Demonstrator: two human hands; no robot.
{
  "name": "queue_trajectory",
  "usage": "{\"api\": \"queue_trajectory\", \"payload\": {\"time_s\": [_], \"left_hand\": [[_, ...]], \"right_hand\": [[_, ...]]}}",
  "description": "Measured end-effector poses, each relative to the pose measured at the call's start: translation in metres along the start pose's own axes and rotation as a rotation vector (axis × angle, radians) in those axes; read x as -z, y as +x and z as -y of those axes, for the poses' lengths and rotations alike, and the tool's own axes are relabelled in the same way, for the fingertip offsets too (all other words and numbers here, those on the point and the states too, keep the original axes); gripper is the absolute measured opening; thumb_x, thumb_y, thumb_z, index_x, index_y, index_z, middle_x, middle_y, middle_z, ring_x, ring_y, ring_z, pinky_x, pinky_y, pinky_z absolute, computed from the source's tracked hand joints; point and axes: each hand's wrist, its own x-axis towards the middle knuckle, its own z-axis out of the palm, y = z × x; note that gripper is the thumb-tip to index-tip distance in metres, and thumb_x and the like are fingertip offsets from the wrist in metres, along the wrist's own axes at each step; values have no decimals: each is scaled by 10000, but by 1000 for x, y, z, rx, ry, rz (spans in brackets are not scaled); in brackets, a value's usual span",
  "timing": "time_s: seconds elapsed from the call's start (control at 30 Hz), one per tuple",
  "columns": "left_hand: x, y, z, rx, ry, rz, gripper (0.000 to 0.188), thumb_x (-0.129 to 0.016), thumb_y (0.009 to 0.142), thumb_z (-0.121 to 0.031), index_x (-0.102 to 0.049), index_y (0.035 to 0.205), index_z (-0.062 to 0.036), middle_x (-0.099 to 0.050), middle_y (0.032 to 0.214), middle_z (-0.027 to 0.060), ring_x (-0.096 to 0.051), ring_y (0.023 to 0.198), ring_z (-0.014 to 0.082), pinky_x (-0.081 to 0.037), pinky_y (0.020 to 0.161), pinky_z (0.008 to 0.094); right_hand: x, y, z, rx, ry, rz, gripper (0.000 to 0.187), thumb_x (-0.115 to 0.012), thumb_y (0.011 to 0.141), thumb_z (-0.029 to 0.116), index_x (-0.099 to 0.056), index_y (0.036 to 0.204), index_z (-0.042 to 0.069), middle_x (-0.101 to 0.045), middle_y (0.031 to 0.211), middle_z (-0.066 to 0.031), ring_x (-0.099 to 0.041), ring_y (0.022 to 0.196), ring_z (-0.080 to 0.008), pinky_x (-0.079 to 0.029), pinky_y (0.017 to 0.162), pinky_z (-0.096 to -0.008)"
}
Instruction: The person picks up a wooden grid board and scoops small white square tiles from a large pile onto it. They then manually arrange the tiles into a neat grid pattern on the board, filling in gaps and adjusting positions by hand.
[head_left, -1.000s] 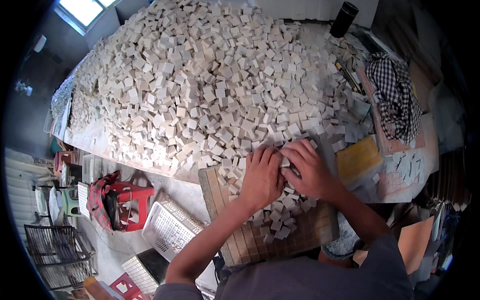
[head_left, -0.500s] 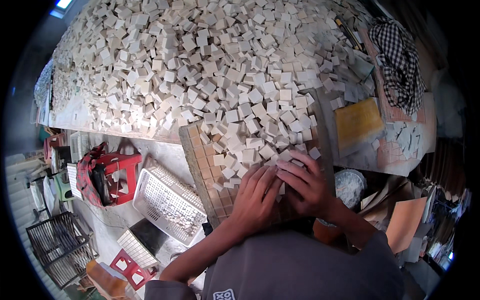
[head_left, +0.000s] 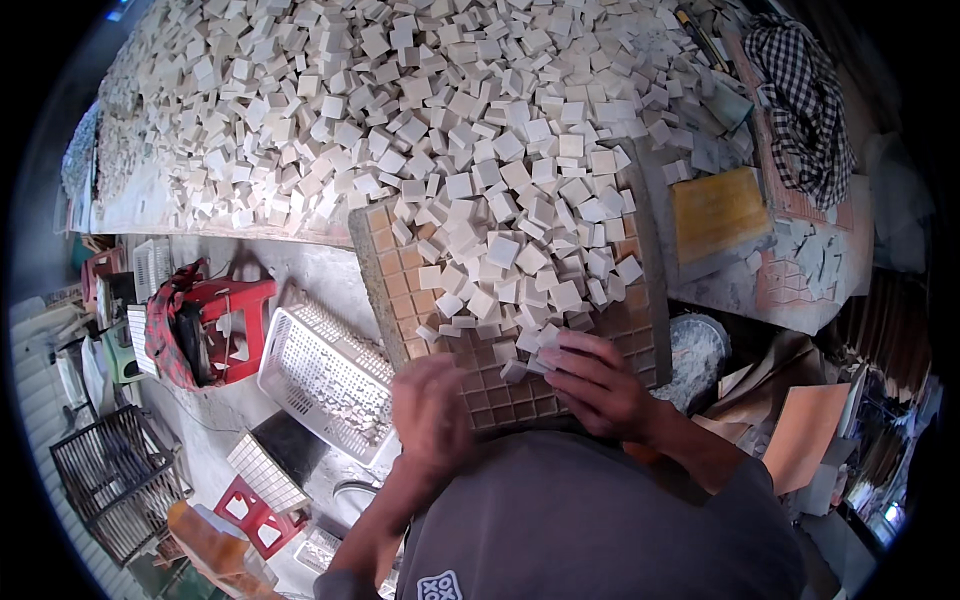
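A wooden-looking board with a grid of square brown cells (head_left: 488, 383) lies in front of me. Small off-white square tiles (head_left: 502, 251) are heaped over its far and middle part, at many angles. At the near edge of that heap, my right hand (head_left: 603, 382) has its fingers curled against a few loose tiles (head_left: 540, 357), gripping at the fingertips. My left hand (head_left: 432, 408) is over the board's near left corner, smeared by motion, so its fingers cannot be made out. Bare cells show along the board's left side and near edge.
A huge pile of the same tiles (head_left: 300, 120) covers the table beyond. To the right are a yellow slab (head_left: 720, 214), a checkered cloth (head_left: 800, 110) and a bucket of whitish stuff (head_left: 697, 355). At left stand a white basket (head_left: 318, 375) and a red stool (head_left: 245, 330).
My left hand has moved left and away from the tiles, apart from my right hand. The right hand stays by the heap's near edge. More bare cells show near me.
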Motion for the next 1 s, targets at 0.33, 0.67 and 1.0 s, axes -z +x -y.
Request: {"api": "queue_trajectory", "payload": {"time_s": [0.33, 0.67, 1.0], "left_hand": [[11, -54, 36, 1095, -599, -63, 548, -515, 1136, -427, -588, 1392, 52, -660, 1271, 87, -575, 1152, 157, -451, 1033, 316], [-4, -83, 47, 1204, -831, -131, 518, -514, 1132, -438, -676, 1240, 42, -709, 1096, 53, -624, 1000, 129, -503, 919, 292], [-13, -82, 46, 1106, -871, -215, 356, -554, 1122, -333, -703, 1123, -10, -699, 1027, 6, -599, 928, 98, -493, 860, 275]], "right_hand": [[35, -9, 5, -50, 95, -148, 232, -724, 860, -58, -736, 1087, -13, -731, 1196, -167, -712, 1119, -345, -584, 932, -437], [60, -72, -16, -609, -379, -566, 191, -717, 922, -39, -743, 1107, 2, -712, 1050, -131, -698, 934, -283, -561, 858, -379], [48, 88, -44, -190, -335, -119, 232, -747, 894, 11, -761, 1124, 32, -684, 1010, -110, -663, 910, -315, -539, 797, -406]]}}
